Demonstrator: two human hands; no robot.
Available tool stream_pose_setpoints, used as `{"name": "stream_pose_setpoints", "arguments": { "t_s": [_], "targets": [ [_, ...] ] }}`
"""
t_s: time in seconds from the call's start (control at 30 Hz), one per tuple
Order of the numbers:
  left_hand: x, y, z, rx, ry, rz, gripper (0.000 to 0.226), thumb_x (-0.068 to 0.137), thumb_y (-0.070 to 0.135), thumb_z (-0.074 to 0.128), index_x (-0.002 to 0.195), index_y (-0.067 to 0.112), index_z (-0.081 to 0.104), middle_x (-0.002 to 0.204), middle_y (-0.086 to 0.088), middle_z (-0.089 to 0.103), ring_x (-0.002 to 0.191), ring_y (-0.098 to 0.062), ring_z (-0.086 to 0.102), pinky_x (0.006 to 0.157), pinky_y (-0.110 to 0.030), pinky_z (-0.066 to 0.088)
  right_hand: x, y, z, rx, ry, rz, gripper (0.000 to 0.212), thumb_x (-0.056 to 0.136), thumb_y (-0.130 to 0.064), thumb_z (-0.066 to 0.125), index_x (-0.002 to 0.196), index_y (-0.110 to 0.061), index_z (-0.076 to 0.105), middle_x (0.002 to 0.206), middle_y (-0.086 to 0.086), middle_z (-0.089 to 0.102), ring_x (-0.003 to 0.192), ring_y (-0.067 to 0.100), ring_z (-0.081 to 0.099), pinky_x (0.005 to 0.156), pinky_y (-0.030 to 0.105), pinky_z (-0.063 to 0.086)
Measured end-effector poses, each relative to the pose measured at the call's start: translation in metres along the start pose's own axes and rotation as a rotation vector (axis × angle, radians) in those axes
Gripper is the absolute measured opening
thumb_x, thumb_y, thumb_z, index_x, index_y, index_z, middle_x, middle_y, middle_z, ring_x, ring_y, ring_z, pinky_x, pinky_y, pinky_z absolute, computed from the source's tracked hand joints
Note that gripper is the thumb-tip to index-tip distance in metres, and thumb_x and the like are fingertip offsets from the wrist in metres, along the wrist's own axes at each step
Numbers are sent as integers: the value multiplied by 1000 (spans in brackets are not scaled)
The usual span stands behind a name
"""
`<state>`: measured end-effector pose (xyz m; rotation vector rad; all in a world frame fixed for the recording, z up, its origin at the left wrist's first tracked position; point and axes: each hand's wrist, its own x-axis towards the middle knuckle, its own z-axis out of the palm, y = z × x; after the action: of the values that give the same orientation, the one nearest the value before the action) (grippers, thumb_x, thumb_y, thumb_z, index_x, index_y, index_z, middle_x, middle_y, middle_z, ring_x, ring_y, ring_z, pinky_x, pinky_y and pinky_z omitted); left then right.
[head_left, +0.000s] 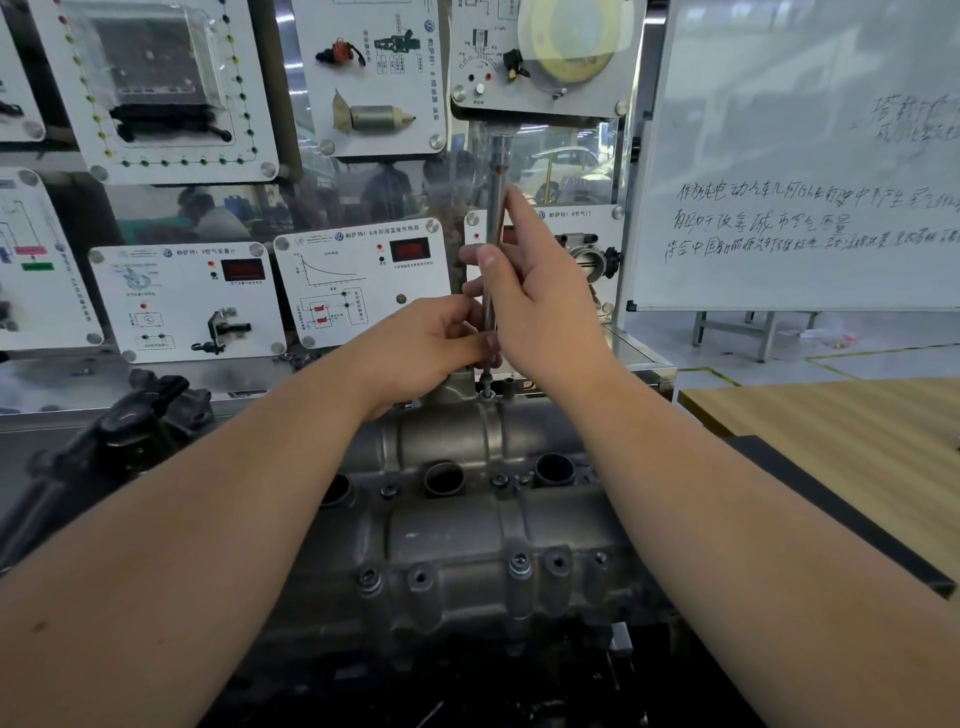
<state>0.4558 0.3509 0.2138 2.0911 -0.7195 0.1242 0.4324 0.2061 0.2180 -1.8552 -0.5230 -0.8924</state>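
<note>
Silver and shiny, a long metal bar (497, 208) stands straight up in the middle, held by both hands. The right hand (545, 301) holds the bar about halfway up. Its thumb and lower fingers are curled round the bar, and its pointing finger (519, 208) lies straight up along it. The left hand (431, 343) is just below and to the left of the right fingers. Its fingers (467, 314) pinch the thin lower part of the bar. Right under the left fingers, the tip of the bar sits on a small bolt (487, 388) at the far edge of a grey metal engine part (457, 525). The wide top end of the bar is well above the right fingers. Closer to the person than the fingers, the engine part has round holes and more bolts in it.

Behind the fingers are white teaching boards with Chinese writing. The board (363, 283) just left of the left fingers has a round VW badge, a curved line drawing and a little red number screen. Another board (582, 244) behind the right fingers has a round metal valve on it. Far to the right of the fingers stands a whiteboard (805, 130) with handwritten Chinese lines, which I cannot read well. Below it, right of the right arm, is a wooden surface (841, 431).
</note>
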Motion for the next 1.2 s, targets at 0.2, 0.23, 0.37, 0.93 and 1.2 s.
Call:
{"name": "stream_pose_setpoints", "arguments": {
  "t_s": [0.2, 0.23, 0.37, 0.93, 1.2],
  "targets": [
    [0, 1, -1, 20, 6, 18, 25, 99, 16, 67, 121, 4, 65, 107, -19, 74, 92, -32, 66, 88, -48, 51, 0, 1, 2, -10, 54, -43, 48, 103, -23, 57, 150, -19, 47, 108, -5, 73, 88, 5, 66, 75, 10, 48],
    [0, 1, -1, 21, 2, 26, 24, 99, 17, 67, 120, 7, 65, 106, -17, 74, 90, -28, 65, 85, -47, 50, 1, 1, 2, -22, 55, -43, 47, 103, -23, 57, 149, -20, 48, 108, -5, 73, 86, 4, 66, 73, 9, 46],
    [0, 1, -1, 0, -10, 9, 19, 101, 18, 64, 119, 12, 67, 107, -12, 77, 107, -28, 70, 103, -53, 49, 1, -1, 2, -7, 42, -28, 40, 105, -19, 52, 145, -19, 52, 103, -4, 73, 75, 7, 66, 69, 18, 52],
    [2, -4, -1, -18, -18, 20, 20, 101, 19, 66, 120, 22, 69, 113, -15, 75, 115, -36, 66, 109, -57, 45, 0, 1, 2, 19, 82, -31, 33, 100, -19, 61, 132, -20, 56, 97, -12, 70, 77, 7, 69, 68, 22, 56],
    [2, -4, -1, -1, 6, -12, 14, 103, 25, 63, 111, 18, 71, 102, 0, 80, 107, -22, 71, 107, -56, 48, 1, 0, 3, 15, 78, -3, 25, 103, -15, 52, 127, -15, 60, 94, -14, 68, 84, 2, 66, 79, 27, 56]
  ]
}}
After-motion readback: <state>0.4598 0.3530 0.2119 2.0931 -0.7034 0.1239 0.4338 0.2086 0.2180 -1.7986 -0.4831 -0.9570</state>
